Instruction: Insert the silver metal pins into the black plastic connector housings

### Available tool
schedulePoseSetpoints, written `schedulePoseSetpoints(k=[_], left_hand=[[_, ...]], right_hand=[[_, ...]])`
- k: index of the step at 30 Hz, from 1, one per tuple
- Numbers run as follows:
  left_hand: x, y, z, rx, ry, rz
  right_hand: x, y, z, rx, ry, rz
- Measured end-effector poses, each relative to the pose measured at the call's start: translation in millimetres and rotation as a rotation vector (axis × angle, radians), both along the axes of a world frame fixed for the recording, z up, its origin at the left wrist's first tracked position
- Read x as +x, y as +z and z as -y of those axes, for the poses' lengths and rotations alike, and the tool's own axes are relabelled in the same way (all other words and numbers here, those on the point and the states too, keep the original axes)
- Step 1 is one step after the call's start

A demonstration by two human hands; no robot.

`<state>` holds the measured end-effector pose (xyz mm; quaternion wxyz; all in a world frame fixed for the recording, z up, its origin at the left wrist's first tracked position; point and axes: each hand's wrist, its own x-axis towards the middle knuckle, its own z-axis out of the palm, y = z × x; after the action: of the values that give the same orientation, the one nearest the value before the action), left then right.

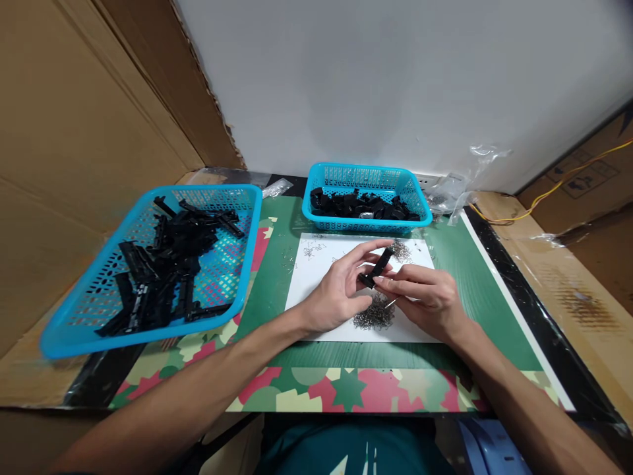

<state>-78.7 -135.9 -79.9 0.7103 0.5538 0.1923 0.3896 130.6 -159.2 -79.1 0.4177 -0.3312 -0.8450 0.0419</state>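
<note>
Above the white sheet point(316, 290), my left hand point(341, 290) grips a black plastic part point(380, 265) with a long narrow body and a wider lower end. My right hand point(425, 293) is closed at that lower end, its thumb and fingertips touching the part. A thin metal tool, perhaps tweezers point(391, 303), sticks out from under the right fingers, only a short length showing. Just below both hands lies a pile of small metal pieces point(373, 315), too fine to make out singly. A second small pile point(399, 251) sits behind the right hand.
At the left stands a large blue basket point(252, 251) of long black parts. A smaller blue basket point(366, 225) with black pieces is at the back. Clear plastic bags point(448, 194) and a yellow cable point(534, 201) lie at right. Cardboard walls point(74, 132) flank the table.
</note>
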Motion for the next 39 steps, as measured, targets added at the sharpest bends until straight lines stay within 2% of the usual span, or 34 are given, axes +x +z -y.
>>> schedulePoseSetpoints(k=[5,8,11,17,27,39], left_hand=[[-2,2.7,-2,-0.194,-0.061,0.086],[-1,5.0,1,-0.276,-0.026,0.067],[3,4.0,3,-0.27,0.021,0.055],[4,1.0,3,-0.235,0.034,0.046],[6,5.0,5,-0.341,0.053,0.126],[5,3.4,6,-0.265,0.045,0.117]], right_hand=[[2,-0.2,-1,0.028,-0.017,0.021],[2,-0.6,-2,0.04,-0.009,0.013],[2,0.1,-2,0.041,-0.012,0.016],[1,4.7,0,-0.005,-0.012,0.057],[-3,9.6,3,-0.07,0.016,-0.006],[-6,10.1,3,-0.073,0.042,-0.052]])
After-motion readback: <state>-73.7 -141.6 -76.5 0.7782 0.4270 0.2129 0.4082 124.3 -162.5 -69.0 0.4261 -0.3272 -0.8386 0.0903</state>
